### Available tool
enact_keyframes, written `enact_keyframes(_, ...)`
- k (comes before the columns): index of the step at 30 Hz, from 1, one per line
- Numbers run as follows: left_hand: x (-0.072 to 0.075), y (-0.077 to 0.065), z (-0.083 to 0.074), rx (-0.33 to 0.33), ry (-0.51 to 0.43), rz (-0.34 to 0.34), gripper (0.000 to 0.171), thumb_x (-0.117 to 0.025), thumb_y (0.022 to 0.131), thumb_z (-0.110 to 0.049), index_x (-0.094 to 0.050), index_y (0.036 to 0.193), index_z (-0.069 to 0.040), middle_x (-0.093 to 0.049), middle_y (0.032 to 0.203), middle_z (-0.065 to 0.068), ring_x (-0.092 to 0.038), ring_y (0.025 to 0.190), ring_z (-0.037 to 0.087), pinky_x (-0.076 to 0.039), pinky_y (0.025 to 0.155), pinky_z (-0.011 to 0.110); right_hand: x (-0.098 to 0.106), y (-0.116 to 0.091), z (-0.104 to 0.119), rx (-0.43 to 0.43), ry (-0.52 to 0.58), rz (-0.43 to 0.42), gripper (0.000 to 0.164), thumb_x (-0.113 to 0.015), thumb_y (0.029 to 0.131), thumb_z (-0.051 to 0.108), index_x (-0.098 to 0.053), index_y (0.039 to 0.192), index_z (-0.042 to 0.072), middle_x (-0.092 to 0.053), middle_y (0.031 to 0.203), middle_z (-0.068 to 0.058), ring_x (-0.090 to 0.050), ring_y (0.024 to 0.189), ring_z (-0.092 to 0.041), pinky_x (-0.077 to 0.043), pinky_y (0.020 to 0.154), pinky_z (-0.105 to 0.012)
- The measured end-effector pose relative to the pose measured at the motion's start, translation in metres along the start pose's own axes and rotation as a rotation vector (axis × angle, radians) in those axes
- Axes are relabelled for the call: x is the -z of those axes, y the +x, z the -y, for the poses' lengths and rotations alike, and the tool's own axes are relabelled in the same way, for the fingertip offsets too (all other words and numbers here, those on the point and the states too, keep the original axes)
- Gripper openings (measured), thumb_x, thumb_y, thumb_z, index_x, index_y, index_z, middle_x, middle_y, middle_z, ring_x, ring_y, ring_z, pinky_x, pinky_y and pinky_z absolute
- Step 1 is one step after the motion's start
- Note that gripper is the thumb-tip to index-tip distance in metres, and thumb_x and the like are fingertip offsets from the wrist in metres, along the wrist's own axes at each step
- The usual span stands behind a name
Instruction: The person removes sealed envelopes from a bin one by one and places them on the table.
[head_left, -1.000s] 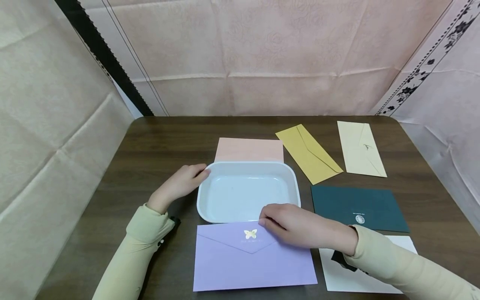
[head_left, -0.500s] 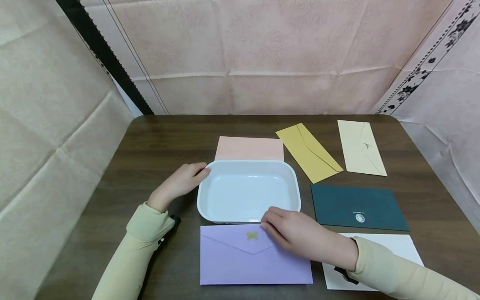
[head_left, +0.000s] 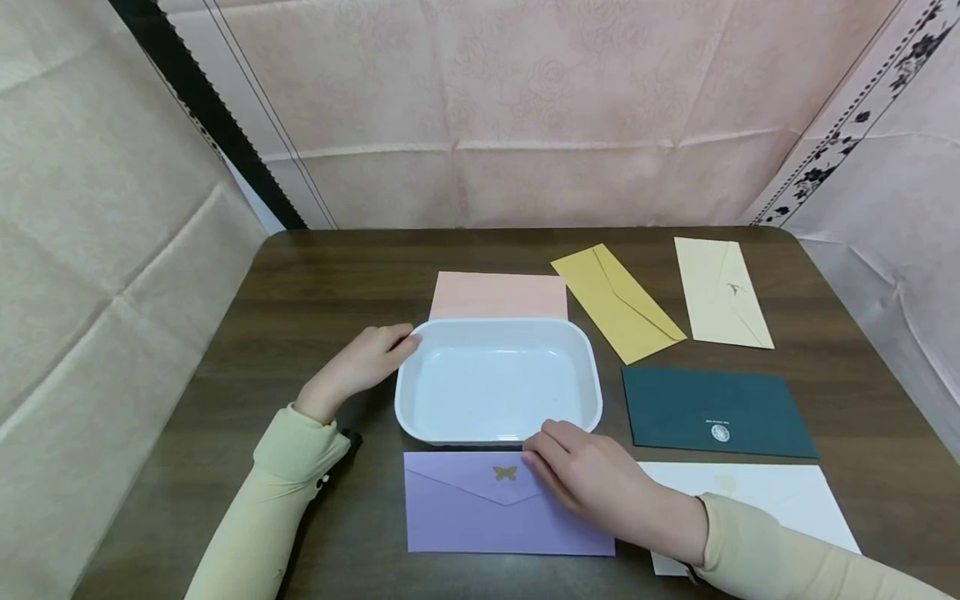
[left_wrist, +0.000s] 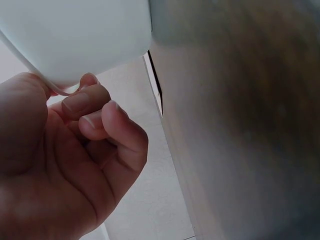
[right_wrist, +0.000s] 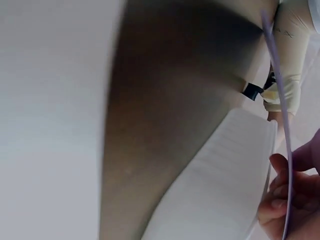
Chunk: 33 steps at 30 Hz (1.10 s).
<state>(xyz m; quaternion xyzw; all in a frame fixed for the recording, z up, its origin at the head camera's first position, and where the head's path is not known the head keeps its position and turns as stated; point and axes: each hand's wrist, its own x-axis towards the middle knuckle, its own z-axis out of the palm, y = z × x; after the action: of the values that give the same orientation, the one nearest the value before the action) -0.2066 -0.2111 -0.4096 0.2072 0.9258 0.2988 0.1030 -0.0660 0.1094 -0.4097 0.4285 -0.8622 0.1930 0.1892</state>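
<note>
A pale blue rectangular tray (head_left: 498, 383) sits mid-table. My left hand (head_left: 358, 367) pinches the rim at its far left corner; in the left wrist view the thumb and curled fingers (left_wrist: 85, 102) meet at the tray edge (left_wrist: 85, 40). A lavender envelope (head_left: 480, 512) with a gold butterfly on its flap is just in front of the tray. Its upper right edge is pinched by my right hand (head_left: 592, 475). Seen from the right wrist, the envelope (right_wrist: 282, 105) is a thin edge-on strip between thumb and fingers, with the tray (right_wrist: 215, 175) beyond it.
Behind the tray lies a pink envelope (head_left: 498, 296), partly covered. To the right lie a yellow envelope (head_left: 618, 304), a cream envelope (head_left: 722, 296) and a dark green one (head_left: 716, 408). A white envelope (head_left: 757, 492) is partly under my right forearm.
The lavender envelope has tilted, so it looks shorter, and its left edge has shifted right. My right hand moved slightly toward me with it. My left hand and the tray stayed put.
</note>
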Motion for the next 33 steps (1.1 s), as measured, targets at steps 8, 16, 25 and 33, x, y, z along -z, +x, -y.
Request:
enact_keyframes(8, 0.0, -0.001, -0.003, -0.024, 0.006, -0.009, 0.029, -0.04, 0.101, -0.033, -0.06, 0.099, -0.012, -0.054, 0.072, 0.0, -0.05, 0.067, 0.016, -0.043, 0.064, 0.031, -0.004, -0.007, -0.002, -0.017, -0.012, -0.012, 0.011, -0.055, 0.094, 0.022, -0.062, 0.097, 0.015, -0.046, 0.082, 0.008, -0.042, 0.07, -0.006, -0.042, 0.056, -0.021)
enact_keyframes(16, 0.0, -0.001, -0.002, -0.035, -0.01, -0.011, 0.028, -0.04, 0.102, -0.032, -0.06, 0.101, -0.012, -0.058, 0.076, -0.001, -0.051, 0.069, 0.015, -0.043, 0.066, 0.032, -0.005, -0.01, -0.005, 0.004, 0.0, -0.027, 0.016, -0.059, 0.091, 0.025, -0.064, 0.1, 0.013, -0.048, 0.084, 0.007, -0.044, 0.072, -0.006, -0.043, 0.059, -0.022)
enact_keyframes(25, -0.001, -0.001, 0.0, -0.038, -0.011, -0.009, 0.03, -0.04, 0.102, -0.033, -0.061, 0.102, -0.012, -0.058, 0.076, -0.002, -0.051, 0.069, 0.015, -0.043, 0.065, 0.032, -0.004, -0.013, -0.007, 0.047, 0.04, 0.027, 0.03, -0.064, 0.089, 0.028, -0.063, 0.114, 0.011, -0.051, 0.091, 0.008, -0.047, 0.077, -0.004, -0.046, 0.064, -0.021)
enact_keyframes(33, 0.0, -0.001, 0.0, -0.04, -0.003, -0.011, 0.031, -0.04, 0.101, -0.033, -0.061, 0.102, -0.011, -0.057, 0.075, -0.001, -0.051, 0.068, 0.016, -0.043, 0.065, 0.032, -0.003, -0.017, -0.008, 0.078, 0.051, 0.105, 0.033, -0.063, 0.089, 0.021, -0.062, 0.121, 0.011, -0.051, 0.093, 0.007, -0.046, 0.079, -0.004, -0.044, 0.067, -0.021)
